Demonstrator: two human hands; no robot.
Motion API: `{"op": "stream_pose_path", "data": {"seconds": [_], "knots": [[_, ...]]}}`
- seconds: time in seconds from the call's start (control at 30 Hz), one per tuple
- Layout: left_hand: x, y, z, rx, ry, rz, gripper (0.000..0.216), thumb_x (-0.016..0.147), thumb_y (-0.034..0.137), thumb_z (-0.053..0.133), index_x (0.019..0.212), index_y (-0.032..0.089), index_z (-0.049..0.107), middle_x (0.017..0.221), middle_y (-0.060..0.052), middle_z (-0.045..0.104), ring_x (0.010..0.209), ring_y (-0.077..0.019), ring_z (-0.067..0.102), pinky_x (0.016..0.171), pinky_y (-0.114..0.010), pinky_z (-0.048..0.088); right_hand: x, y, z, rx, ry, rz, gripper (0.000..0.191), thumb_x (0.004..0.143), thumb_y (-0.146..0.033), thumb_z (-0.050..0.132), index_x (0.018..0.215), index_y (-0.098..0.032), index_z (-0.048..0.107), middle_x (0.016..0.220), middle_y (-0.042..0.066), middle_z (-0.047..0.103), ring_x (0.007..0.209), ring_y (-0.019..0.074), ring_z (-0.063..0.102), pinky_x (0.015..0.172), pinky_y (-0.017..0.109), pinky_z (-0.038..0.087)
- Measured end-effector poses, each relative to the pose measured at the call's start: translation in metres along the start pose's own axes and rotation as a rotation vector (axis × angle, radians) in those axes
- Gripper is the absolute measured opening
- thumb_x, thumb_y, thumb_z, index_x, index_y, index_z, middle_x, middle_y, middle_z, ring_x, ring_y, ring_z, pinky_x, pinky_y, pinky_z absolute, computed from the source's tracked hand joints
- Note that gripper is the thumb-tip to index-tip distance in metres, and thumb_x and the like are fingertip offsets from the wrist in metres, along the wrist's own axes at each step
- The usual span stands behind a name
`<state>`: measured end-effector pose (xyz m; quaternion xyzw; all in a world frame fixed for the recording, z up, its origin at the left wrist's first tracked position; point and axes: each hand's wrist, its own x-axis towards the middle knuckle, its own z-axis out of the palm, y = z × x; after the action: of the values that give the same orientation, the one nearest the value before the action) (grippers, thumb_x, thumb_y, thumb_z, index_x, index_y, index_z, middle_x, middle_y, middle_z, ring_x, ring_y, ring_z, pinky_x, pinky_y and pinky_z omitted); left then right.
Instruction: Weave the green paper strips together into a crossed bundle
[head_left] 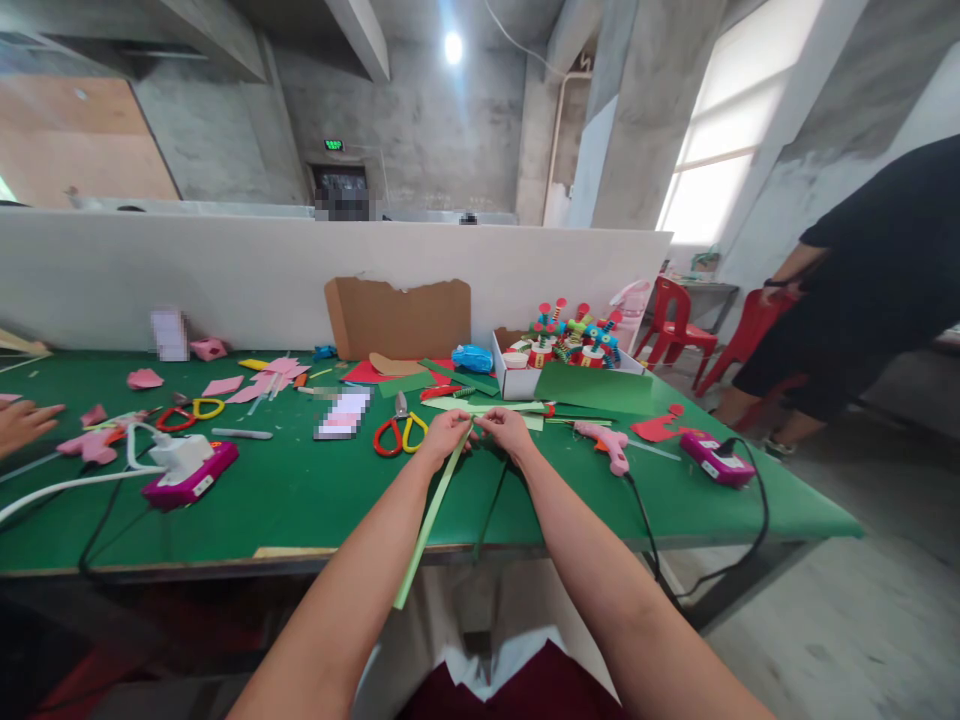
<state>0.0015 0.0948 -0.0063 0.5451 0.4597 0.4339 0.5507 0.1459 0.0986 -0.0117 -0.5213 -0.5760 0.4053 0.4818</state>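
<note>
My left hand and my right hand meet over the green table, both pinched together on the top ends of paper strips. A light green strip hangs from my left hand down past the table's front edge. A darker green strip drops from my right hand. Red and yellow scissors lie just left of my left hand. A pink glue gun lies to the right of my right hand.
A white box of colourful craft pieces and green sheets sit behind my hands. Pink power strips with cables lie left and right. Another person's hand rests at the far left; a person in black stands right.
</note>
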Motion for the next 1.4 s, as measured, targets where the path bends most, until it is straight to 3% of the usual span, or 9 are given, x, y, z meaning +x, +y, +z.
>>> {"op": "stream_pose_path", "data": {"seconds": [0.4, 1.2, 1.4], "knots": [[0.002, -0.0024, 0.0002, 0.016, 0.003, -0.007, 0.006, 0.081, 0.018, 0.062, 0.084, 0.015, 0.057, 0.057, 0.001, 0.063, 0.042, -0.009, 0.054, 0.046, -0.02, 0.043, 0.0023, 0.0042, -0.0004, -0.035, -0.001, -0.015, 0.025, 0.064, -0.041, 0.069, 0.063, -0.018, 0.058, 0.05, -0.005, 0.058, 0.049, 0.01, 0.049, 0.051, 0.022, 0.037], [0.0014, -0.0028, -0.0012, 0.003, -0.048, 0.025, 0.014, 0.079, 0.024, 0.065, 0.085, 0.015, 0.057, 0.059, 0.001, 0.065, 0.043, -0.0078, 0.054, 0.046, -0.019, 0.043, 0.0025, 0.0044, -0.0003, -0.047, 0.011, -0.008, 0.024, 0.066, -0.039, 0.068, 0.061, -0.018, 0.056, 0.049, -0.005, 0.055, 0.048, 0.0094, 0.045, 0.051, 0.022, 0.033], [-0.0009, 0.0, 0.0002, -0.002, -0.042, 0.013, 0.004, 0.082, 0.016, 0.058, 0.084, 0.015, 0.056, 0.058, 0.001, 0.064, 0.041, -0.008, 0.054, 0.045, -0.018, 0.042, 0.0045, 0.0064, 0.0002, -0.063, 0.017, -0.002, 0.024, 0.066, -0.039, 0.068, 0.061, -0.018, 0.056, 0.049, -0.005, 0.056, 0.047, 0.0091, 0.044, 0.05, 0.022, 0.031]]}}
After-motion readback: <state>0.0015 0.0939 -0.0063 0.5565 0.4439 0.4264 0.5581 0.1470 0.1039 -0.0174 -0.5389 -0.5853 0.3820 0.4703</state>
